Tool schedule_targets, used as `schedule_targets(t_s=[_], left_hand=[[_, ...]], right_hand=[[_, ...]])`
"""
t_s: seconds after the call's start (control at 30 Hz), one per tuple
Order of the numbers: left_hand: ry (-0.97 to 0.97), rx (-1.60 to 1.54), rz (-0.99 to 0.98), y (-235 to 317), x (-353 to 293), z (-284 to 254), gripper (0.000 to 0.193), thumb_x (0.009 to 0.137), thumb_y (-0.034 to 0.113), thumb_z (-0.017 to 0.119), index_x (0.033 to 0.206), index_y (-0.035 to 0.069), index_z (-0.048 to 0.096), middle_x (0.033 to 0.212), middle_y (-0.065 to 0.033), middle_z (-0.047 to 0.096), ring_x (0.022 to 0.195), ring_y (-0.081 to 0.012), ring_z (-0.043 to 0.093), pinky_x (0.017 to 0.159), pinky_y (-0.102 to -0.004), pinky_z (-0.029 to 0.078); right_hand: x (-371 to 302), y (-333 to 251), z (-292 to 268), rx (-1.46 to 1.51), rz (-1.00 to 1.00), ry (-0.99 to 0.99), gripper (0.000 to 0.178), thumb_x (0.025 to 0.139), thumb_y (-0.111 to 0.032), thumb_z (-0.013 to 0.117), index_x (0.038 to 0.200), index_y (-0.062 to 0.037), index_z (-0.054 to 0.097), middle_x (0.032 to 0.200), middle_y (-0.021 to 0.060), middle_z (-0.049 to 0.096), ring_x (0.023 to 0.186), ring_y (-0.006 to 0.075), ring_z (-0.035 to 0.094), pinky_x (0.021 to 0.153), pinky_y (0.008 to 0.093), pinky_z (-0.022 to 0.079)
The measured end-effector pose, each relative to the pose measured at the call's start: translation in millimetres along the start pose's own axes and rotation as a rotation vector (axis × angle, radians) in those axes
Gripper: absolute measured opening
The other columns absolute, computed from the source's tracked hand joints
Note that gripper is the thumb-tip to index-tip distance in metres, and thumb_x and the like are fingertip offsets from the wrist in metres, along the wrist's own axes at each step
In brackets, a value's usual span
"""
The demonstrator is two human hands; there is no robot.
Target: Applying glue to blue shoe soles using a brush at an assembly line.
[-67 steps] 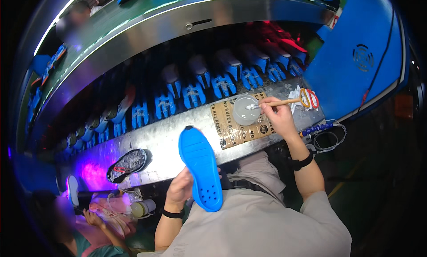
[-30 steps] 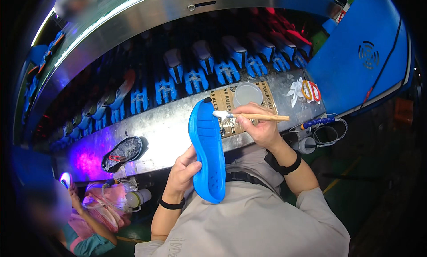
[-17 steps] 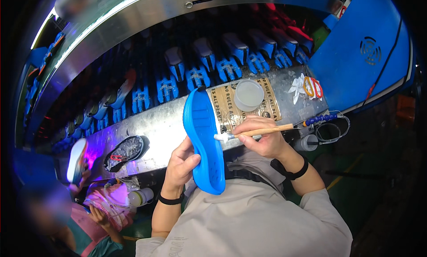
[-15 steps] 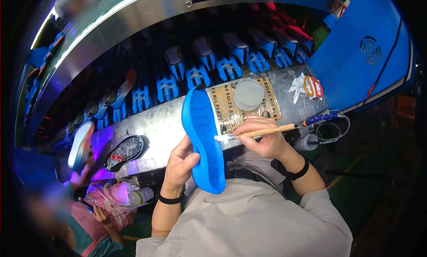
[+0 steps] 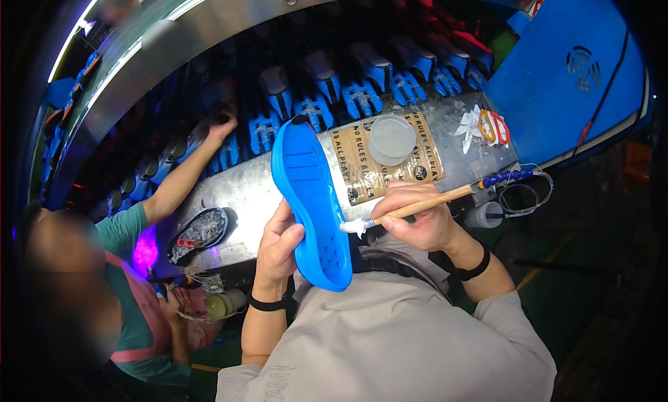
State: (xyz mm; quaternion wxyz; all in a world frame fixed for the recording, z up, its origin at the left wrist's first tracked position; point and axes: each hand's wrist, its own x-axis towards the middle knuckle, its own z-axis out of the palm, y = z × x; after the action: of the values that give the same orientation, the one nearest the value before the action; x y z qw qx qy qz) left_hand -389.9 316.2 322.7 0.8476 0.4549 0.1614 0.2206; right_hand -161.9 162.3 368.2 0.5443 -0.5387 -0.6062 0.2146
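My left hand (image 5: 280, 245) grips a blue shoe sole (image 5: 313, 193) by its left side, with the hollow inner face turned up. The sole stands lengthwise in front of my body, its far end over the metal bench. In my right hand (image 5: 416, 217) is a brush (image 5: 435, 200) with a wooden handle, held between thumb and fingers. Its whitish tip touches the sole's right rim near the middle. Beyond the right hand a clear round tub (image 5: 392, 140) with cloudy liquid stands on a brown taped sheet (image 5: 360, 167).
A metal bench (image 5: 240, 186) carries a dark sole-shaped tray (image 5: 198, 235) and scissors (image 5: 492, 127) beside white scraps. Behind it runs a row of blue holders (image 5: 362, 98). A co-worker's arm (image 5: 188, 167) reaches across at left. A blue housing (image 5: 570, 75) stands right.
The sole and my left hand have shifted slightly left and up, and the brush tip sits lower along the rim. The co-worker has leaned in and stretched an arm to the row; a shoe there is gone.
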Motion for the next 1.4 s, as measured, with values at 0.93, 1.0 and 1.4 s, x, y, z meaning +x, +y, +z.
schedule_targets(t_s=[0.93,1.0,1.4], left_hand=[[0.759,0.978,0.49,382.3,233.4,-100.2,0.038,0.089,0.013,0.057,0.117,-0.01,0.067,0.104,-0.0236,0.073,0.099,-0.0337,0.071,0.089,-0.0452,0.056],[0.962,1.702,0.367,406.2,231.1,-133.1,0.032,0.084,0.015,0.059,0.098,-0.01,0.073,0.103,-0.0314,0.071,0.103,-0.0408,0.07,0.092,-0.0441,0.054],[0.762,2.359,0.352,503.1,225.6,-367.6,0.03,0.092,0.001,0.05,0.112,0.002,0.072,0.116,-0.025,0.069,0.111,-0.0412,0.064,0.094,-0.0484,0.049]], right_hand=[[-86.2,159.8,-43.2,-0.16,0.341,0.944,0.029,0.104,-0.015,0.054,0.127,-0.0003,0.062,0.102,0.0049,0.062,0.084,0.0101,0.052,0.08,0.0256,0.046],[-85.1,165.4,-41.2,-0.151,0.362,0.93,0.029,0.104,-0.015,0.054,0.127,0.0005,0.062,0.104,0.0066,0.062,0.087,0.0122,0.054,0.082,0.0271,0.047],[-63.5,142.2,-39.3,-0.519,0.345,0.817,0.022,0.09,-0.002,0.062,0.11,0.004,0.068,0.097,0.0168,0.067,0.09,0.0321,0.064,0.08,0.0395,0.051]])
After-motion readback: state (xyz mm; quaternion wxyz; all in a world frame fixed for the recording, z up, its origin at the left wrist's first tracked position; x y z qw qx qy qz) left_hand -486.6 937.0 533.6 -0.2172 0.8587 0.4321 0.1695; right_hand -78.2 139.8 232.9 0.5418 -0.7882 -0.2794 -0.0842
